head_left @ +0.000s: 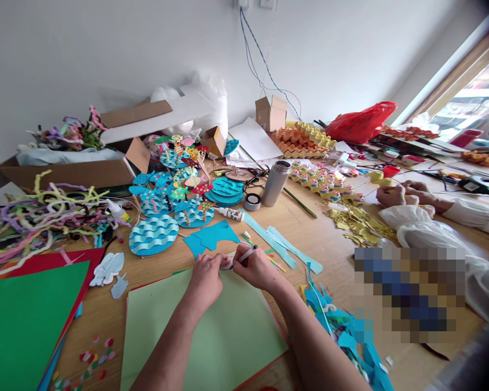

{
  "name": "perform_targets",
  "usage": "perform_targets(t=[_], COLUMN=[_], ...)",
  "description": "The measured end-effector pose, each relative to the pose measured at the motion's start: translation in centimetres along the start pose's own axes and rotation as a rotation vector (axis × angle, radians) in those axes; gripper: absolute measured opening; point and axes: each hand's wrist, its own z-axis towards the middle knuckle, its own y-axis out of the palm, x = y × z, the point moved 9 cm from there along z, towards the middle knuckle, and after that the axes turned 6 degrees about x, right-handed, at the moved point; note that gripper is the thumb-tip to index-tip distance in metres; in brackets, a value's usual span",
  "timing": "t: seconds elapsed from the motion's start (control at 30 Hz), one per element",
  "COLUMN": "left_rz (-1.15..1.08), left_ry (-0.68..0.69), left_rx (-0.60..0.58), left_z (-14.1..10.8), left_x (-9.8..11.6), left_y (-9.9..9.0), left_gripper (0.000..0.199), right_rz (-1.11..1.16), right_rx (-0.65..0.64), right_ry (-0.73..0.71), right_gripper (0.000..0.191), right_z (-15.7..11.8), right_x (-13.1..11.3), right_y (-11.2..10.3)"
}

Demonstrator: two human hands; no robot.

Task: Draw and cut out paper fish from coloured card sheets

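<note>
My right hand [255, 269] is closed around a pen [250, 253], its tip down near the far edge of the light green paper [212, 336]. Beside it, my left hand [206, 277] has its fingers bent and pressed on a small pale paper piece [227, 264], partly hidden by both hands. Just beyond lie blue paper scraps [218, 234] and light blue paper strips [271, 239]. A round blue piece with wavy strips [154, 234] lies farther left.
A grey metal flask [276, 184] and a glue bottle [231, 214] stand and lie ahead. Pipe cleaners [52, 217] and green sheets [28, 320] are left. Blue scraps [350, 336] spread at right. Another person's hands [407, 195] work at far right, near yellow scraps [356, 225].
</note>
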Motion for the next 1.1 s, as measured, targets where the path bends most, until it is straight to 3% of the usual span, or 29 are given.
perform_targets(t=[1.1], left_rz=[-0.014], left_ry=[0.022], left_rx=[0.023], left_z=[0.11], left_x=[-0.17], left_y=[0.06], left_gripper=[0.052], right_rz=[-0.042], right_rx=[-0.002], right_ry=[0.063], right_gripper=[0.017], right_z=[0.16], right_x=[0.42], right_y=[-0.4])
